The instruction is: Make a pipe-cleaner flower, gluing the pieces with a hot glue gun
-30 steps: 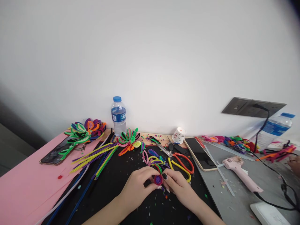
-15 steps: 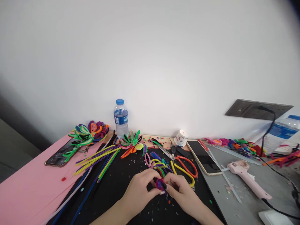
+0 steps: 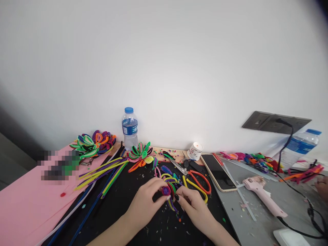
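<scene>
Over the black mat (image 3: 112, 218), my left hand (image 3: 150, 201) pinches a small magenta-and-purple coil (image 3: 165, 191) between thumb and fingers. Close beside it on the right, my right hand (image 3: 193, 203) has its thumb and fingers pressed together at a bundle of looped pipe cleaners (image 3: 170, 178); what lies between its fingertips is too small to tell. Purple and yellow loops hang below the coil between my hands. Scissors with red handles (image 3: 202, 181) lie just beyond my right hand, next to a bent yellow pipe cleaner (image 3: 197, 189).
Pipe-cleaner flowers (image 3: 140, 155), a water bottle (image 3: 130, 128) and a paper cup (image 3: 195, 151) stand along the wall. Loose yellow and purple stems (image 3: 102, 171) lie left. At right are a phone (image 3: 219, 172), a pink glue gun (image 3: 265, 196) and, at the edge, another person's hand (image 3: 322, 188).
The coil has come away from my right fingertips and turned more toward the camera in my left hand. Another person's hand has appeared at the right edge. The view has shifted slightly.
</scene>
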Tool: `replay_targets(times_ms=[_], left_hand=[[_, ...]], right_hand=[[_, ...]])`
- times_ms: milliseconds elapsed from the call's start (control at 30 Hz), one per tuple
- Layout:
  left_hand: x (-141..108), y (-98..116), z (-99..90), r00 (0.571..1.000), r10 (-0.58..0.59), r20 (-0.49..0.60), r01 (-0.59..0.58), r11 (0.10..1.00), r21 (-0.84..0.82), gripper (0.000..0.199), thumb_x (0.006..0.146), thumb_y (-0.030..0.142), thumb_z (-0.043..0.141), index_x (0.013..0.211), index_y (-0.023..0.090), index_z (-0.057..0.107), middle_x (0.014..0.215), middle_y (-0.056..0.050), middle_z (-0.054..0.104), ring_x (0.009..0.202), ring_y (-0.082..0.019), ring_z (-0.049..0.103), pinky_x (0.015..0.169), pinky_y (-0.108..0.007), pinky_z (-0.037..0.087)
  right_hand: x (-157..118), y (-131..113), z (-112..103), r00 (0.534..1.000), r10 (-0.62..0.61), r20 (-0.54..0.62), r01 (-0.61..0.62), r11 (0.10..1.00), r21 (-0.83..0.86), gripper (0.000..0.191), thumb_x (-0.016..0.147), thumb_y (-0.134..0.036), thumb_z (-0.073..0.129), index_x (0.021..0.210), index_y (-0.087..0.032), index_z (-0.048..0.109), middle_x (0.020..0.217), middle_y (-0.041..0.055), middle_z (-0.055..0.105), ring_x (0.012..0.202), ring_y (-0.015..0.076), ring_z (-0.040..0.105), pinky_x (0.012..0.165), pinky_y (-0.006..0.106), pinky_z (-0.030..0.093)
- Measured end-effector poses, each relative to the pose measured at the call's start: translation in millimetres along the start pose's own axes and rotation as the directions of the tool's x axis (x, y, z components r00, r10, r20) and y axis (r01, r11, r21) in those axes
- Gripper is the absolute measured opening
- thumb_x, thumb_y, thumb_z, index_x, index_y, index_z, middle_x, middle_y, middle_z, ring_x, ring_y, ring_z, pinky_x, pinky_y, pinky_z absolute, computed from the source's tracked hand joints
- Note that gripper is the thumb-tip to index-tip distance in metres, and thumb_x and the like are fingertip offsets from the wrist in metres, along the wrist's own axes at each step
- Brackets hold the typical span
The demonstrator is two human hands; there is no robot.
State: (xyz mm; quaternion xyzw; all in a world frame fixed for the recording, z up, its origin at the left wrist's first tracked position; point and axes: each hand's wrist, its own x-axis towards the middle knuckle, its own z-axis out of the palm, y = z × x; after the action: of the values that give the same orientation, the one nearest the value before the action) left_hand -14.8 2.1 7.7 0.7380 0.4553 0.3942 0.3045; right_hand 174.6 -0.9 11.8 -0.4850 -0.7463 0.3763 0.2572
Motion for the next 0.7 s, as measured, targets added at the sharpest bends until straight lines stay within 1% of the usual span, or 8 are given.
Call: replay_targets(times_ms=[100,133,300,467,533,567,633,700], left_hand=[[8,-11,-8.4,0.992,0.011,-0.126,0.001,0.995,0.096,0.018,0.077,0.016,0.053,0.092,0.023,0.061,0.093,-0.003,0.061,0.088,-0.018,0.057,0.081,-0.029,0.046],[10,-16,-10.8,0.990,0.011,-0.143,0.009,0.990,0.140,0.019,0.077,0.017,0.053,0.094,0.024,0.061,0.095,-0.004,0.061,0.090,-0.019,0.057,0.084,-0.031,0.045],[14,-38,-17.0,0.989,-0.070,-0.133,0.110,0.938,0.329,0.028,0.076,0.016,0.053,0.102,0.023,0.061,0.099,-0.006,0.062,0.095,-0.023,0.056,0.086,-0.037,0.044],[14,-38,-19.9,0.985,-0.138,-0.103,0.168,0.904,0.392,0.033,0.074,0.021,0.057,0.107,0.020,0.059,0.106,-0.008,0.062,0.101,-0.026,0.053,0.088,-0.041,0.042],[15,-35,-21.1,0.986,-0.116,-0.118,0.152,0.914,0.376,0.028,0.075,0.024,0.057,0.103,0.021,0.059,0.105,-0.008,0.061,0.099,-0.025,0.054,0.086,-0.039,0.042],[16,-33,-21.6,0.987,-0.094,-0.127,0.135,0.922,0.364,0.021,0.077,0.024,0.055,0.097,0.021,0.060,0.101,-0.007,0.062,0.096,-0.024,0.055,0.085,-0.038,0.042],[16,-28,-22.1,0.990,-0.055,-0.131,0.096,0.937,0.336,0.011,0.081,0.023,0.048,0.081,0.021,0.059,0.088,-0.004,0.062,0.086,-0.021,0.056,0.078,-0.033,0.043],[15,-23,-21.6,0.993,-0.051,-0.102,0.081,0.948,0.309,0.018,0.084,0.022,0.042,0.070,0.020,0.052,0.073,-0.001,0.057,0.071,-0.018,0.054,0.068,-0.029,0.042]], right_hand=[[0,4,-2,0.999,0.018,-0.041,-0.019,1.000,-0.012,0.023,0.088,-0.025,0.039,0.068,-0.019,0.047,0.059,-0.0046,0.041,0.055,0.0115,0.039,0.051,0.022,0.028],[0,4,-3,0.998,0.024,-0.053,-0.025,1.000,-0.018,0.023,0.089,-0.025,0.038,0.068,-0.019,0.047,0.059,-0.0044,0.041,0.055,0.0118,0.039,0.052,0.023,0.029],[1,2,-5,0.998,0.029,-0.056,-0.032,0.998,-0.053,0.025,0.089,-0.025,0.036,0.069,-0.018,0.049,0.058,-0.0036,0.042,0.055,0.0125,0.042,0.052,0.023,0.030],[1,1,-6,0.998,0.025,-0.052,-0.028,0.997,-0.071,0.027,0.089,-0.024,0.035,0.066,-0.019,0.046,0.058,-0.0035,0.042,0.054,0.0124,0.041,0.052,0.024,0.029],[1,1,-6,0.998,0.024,-0.056,-0.028,0.997,-0.071,0.027,0.089,-0.025,0.035,0.065,-0.019,0.045,0.058,-0.0036,0.042,0.054,0.0123,0.041,0.052,0.023,0.029],[1,1,-6,0.998,0.023,-0.059,-0.027,0.997,-0.070,0.027,0.089,-0.025,0.035,0.065,-0.019,0.045,0.057,-0.0037,0.042,0.054,0.0123,0.041,0.052,0.023,0.030],[0,1,-6,0.998,0.020,-0.063,-0.025,0.997,-0.070,0.028,0.089,-0.026,0.034,0.065,-0.018,0.045,0.058,-0.0037,0.042,0.055,0.0124,0.042,0.053,0.023,0.030],[0,2,-5,0.998,0.014,-0.064,-0.019,0.997,-0.071,0.028,0.090,-0.026,0.034,0.066,-0.018,0.046,0.058,-0.0038,0.042,0.055,0.0124,0.042,0.053,0.023,0.029]])
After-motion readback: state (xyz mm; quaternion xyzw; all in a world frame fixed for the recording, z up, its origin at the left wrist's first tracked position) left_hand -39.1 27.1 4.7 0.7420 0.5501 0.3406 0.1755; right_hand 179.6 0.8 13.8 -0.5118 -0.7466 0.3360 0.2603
